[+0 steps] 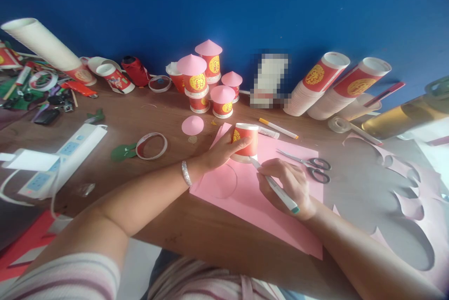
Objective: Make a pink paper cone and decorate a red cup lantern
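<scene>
My left hand point(222, 150) is wrapped around a red paper cup point(249, 139) with a yellow pattern, which stands on a pink sheet of paper point(224, 202). In my right hand point(286, 181) is a white marker pen point(280, 193) with a green end, held in a writing grip. The pen's tip is at the cup's lower rim, close to the paper. A drawn circle shows on the sheet left of the cup. Grey-handled scissors point(317, 169) lie on the sheet to the right of my right hand.
Cups with pink cone tops point(191, 73) stand against the blue wall. Two leaning cup stacks point(317, 75) are at the back right, near a bottle point(396, 115). Cut pink scraps point(426, 206) lie on the right. A power strip point(66, 160) and tape roll point(151, 146) sit left.
</scene>
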Available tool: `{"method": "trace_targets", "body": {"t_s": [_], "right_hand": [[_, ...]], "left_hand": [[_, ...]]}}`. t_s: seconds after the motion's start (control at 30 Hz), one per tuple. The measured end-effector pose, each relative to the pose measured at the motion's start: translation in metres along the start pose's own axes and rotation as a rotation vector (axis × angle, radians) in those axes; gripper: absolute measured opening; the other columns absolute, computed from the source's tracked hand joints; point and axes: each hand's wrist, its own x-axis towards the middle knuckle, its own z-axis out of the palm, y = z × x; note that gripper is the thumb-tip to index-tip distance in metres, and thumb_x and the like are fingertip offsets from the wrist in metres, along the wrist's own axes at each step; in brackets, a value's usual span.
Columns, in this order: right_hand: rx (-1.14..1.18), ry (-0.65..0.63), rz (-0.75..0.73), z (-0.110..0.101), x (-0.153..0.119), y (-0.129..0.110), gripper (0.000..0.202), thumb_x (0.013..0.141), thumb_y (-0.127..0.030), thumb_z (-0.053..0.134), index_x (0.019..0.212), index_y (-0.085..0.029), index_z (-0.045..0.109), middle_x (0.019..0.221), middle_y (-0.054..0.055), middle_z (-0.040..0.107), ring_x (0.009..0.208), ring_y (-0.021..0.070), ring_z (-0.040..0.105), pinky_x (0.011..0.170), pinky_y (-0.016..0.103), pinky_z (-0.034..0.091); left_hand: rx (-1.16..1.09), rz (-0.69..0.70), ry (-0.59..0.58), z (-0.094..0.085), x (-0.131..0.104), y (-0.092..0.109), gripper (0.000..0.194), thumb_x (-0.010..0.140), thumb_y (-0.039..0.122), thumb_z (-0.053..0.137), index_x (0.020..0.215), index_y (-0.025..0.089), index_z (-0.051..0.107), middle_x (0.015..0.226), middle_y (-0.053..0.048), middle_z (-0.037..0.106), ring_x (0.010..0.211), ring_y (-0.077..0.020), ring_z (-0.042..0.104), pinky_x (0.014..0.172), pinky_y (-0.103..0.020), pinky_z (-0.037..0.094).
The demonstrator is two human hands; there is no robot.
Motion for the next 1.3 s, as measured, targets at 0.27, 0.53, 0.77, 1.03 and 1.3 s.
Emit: {"method": "trace_targets", "body": {"t_s": [0.27,0.53,0.77,1.03,1.3], "right_hand": [[0.012,-0.006,0.006,0.0004,0.0000,0.0004,0.025,0.086,-0.001,0.061,0.099,-0.021,0.055,0.074,-0.001,0.064,0.058,0.0115,0.060,0.052,0.023,0.048],[0.003,-0.008,0.008,0.0010,-0.0004,0.0008,0.023,0.086,-0.002,0.061,0.098,-0.021,0.055,0.074,-0.001,0.065,0.058,0.0117,0.061,0.054,0.022,0.049],[-0.006,-0.005,0.010,0.0002,0.0012,-0.0001,0.022,0.087,-0.003,0.060,0.097,-0.022,0.055,0.074,-0.001,0.065,0.058,0.0111,0.060,0.053,0.022,0.049],[0.045,-0.018,-0.016,-0.0016,0.0008,0.0000,0.022,0.087,-0.002,0.059,0.099,-0.020,0.056,0.074,0.001,0.064,0.059,0.0124,0.060,0.052,0.024,0.049],[0.045,-0.009,-0.012,-0.0011,0.0009,0.0008,0.022,0.085,-0.001,0.059,0.095,-0.019,0.056,0.073,0.001,0.064,0.058,0.0117,0.058,0.052,0.024,0.048]], "left_hand": [[-0.006,-0.016,-0.002,-0.0017,0.0001,-0.0021,0.041,0.091,0.050,0.068,0.117,0.020,0.057,0.112,-0.007,0.061,0.110,-0.0235,0.059,0.095,-0.039,0.051],[-0.075,-0.035,-0.039,-0.0004,0.0003,-0.0027,0.039,0.090,0.049,0.070,0.117,0.022,0.058,0.108,-0.006,0.061,0.106,-0.0223,0.060,0.092,-0.039,0.054],[-0.045,-0.039,-0.047,0.0002,-0.0003,0.0003,0.045,0.091,0.052,0.067,0.121,0.020,0.057,0.111,-0.007,0.062,0.108,-0.0237,0.060,0.095,-0.042,0.053],[-0.040,0.003,0.007,-0.0007,0.0012,-0.0013,0.038,0.090,0.050,0.068,0.112,0.020,0.060,0.109,-0.006,0.062,0.105,-0.0227,0.060,0.093,-0.037,0.050],[-0.046,0.019,0.013,0.0002,0.0009,-0.0016,0.034,0.091,0.048,0.068,0.108,0.020,0.062,0.104,-0.005,0.062,0.101,-0.0211,0.060,0.092,-0.035,0.049]]}}
